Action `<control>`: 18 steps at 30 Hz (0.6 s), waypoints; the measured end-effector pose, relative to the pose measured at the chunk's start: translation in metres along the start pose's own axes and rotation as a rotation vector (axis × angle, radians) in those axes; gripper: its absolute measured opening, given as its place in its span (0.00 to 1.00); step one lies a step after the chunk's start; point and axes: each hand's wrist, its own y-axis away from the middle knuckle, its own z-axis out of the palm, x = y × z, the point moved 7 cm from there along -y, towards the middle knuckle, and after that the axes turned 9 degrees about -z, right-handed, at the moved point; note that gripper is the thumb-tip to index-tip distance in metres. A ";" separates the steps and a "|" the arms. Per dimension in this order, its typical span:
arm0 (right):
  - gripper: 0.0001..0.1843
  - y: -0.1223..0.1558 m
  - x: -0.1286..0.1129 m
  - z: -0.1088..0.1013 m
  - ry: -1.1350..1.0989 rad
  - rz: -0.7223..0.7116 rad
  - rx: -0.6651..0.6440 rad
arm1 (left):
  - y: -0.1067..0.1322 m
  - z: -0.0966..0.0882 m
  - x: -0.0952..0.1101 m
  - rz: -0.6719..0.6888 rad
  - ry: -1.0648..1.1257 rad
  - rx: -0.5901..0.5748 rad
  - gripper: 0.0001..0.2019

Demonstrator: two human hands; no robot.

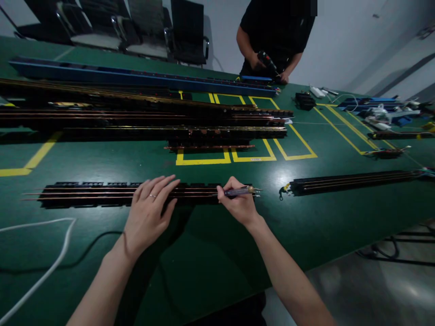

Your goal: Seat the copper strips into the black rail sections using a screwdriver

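A long black track (91,202) with thin copper-coloured strips (102,193) along it lies crosswise in front of me, the strips sticking out past its left end. My left hand (146,213) rests on the middle of this track, fingers stretched out over the strips. Near the right end, my right hand (239,208) is closed around a small screwdriver (240,191) with a see-through purplish handle. Its shaft points left, along the strips; whether the tip touches them I cannot tell. Short metal ends (257,192) show beyond the track's right end.
Another black track (350,182) lies to the right, a yellow-and-black piece at its near end. Long tracks (136,115) and a blue beam (136,78) lie behind. A white cable (63,249) crosses at left. Across the green table (210,262), a person (277,40) holds a power drill (268,61).
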 end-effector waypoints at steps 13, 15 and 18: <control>0.17 0.001 0.000 -0.003 -0.025 0.008 0.011 | -0.004 0.003 -0.014 -0.080 -0.043 0.013 0.24; 0.17 0.001 -0.002 0.003 -0.050 0.012 -0.038 | -0.004 -0.001 -0.016 -0.081 -0.034 0.049 0.24; 0.16 0.001 -0.006 0.005 -0.054 -0.004 -0.054 | -0.004 0.002 -0.005 0.008 0.021 -0.019 0.24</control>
